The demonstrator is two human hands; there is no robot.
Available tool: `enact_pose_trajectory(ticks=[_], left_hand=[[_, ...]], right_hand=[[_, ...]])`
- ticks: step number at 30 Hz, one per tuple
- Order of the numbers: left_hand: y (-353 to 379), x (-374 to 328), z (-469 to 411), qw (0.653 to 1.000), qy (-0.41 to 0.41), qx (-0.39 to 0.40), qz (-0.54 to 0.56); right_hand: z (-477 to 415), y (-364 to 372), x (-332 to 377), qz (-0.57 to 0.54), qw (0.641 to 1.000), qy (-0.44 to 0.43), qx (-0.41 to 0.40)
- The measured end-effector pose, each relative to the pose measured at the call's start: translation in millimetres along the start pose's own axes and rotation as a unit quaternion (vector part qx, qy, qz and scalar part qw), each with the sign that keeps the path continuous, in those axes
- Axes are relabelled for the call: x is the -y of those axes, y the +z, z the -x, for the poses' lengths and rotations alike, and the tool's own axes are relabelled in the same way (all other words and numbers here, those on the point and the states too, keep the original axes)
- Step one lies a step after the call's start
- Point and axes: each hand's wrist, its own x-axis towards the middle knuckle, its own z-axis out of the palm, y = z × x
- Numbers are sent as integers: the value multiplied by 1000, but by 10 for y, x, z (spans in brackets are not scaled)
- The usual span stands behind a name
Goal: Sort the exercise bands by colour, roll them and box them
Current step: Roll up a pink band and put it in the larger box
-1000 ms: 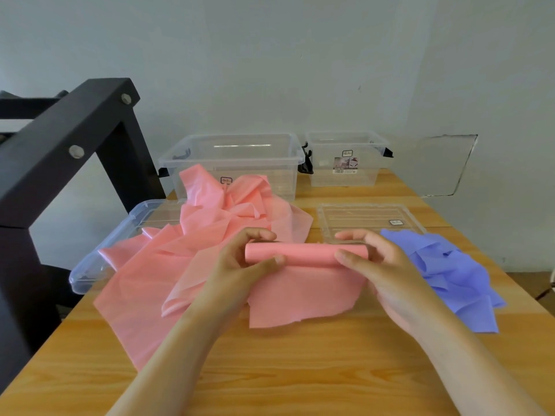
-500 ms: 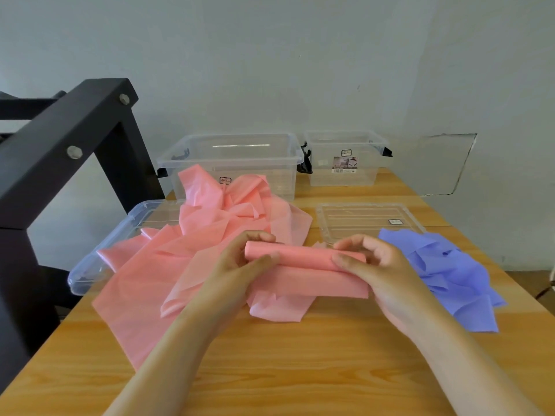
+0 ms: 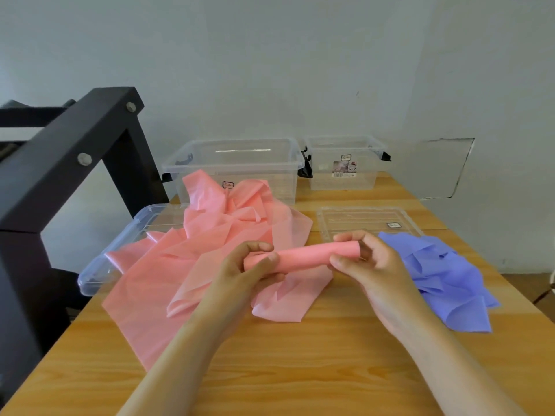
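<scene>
A light wooden table top (image 3: 300, 370) lies under the grip and spreads out on all sides of it, the grain streaked orange-brown. Left of the grip, and rising well above it, stands a heavy black metal frame (image 3: 60, 163) of square beams, with two silver hexagonal bolt heads (image 3: 84, 159) on its sloping beam. Far behind the grip is a plain pale grey wall (image 3: 270, 70). Up and right of the grip, a thin dark line outlines a rectangular wall patch (image 3: 441, 169). Low to the right, past the table's edge, a strip of brown floor (image 3: 525, 283) shows.
</scene>
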Motion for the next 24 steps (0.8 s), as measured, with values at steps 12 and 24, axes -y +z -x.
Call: enact_pose_trajectory(ticks=[12,24], left_hand=[[450,-427,232,986,133,-101,-27],[411,-880,348,986,149,-61,-33]], right_hand=[[125,305,365,-152,978,-60,-128],[188,353,818,-177,977,-51,-107]])
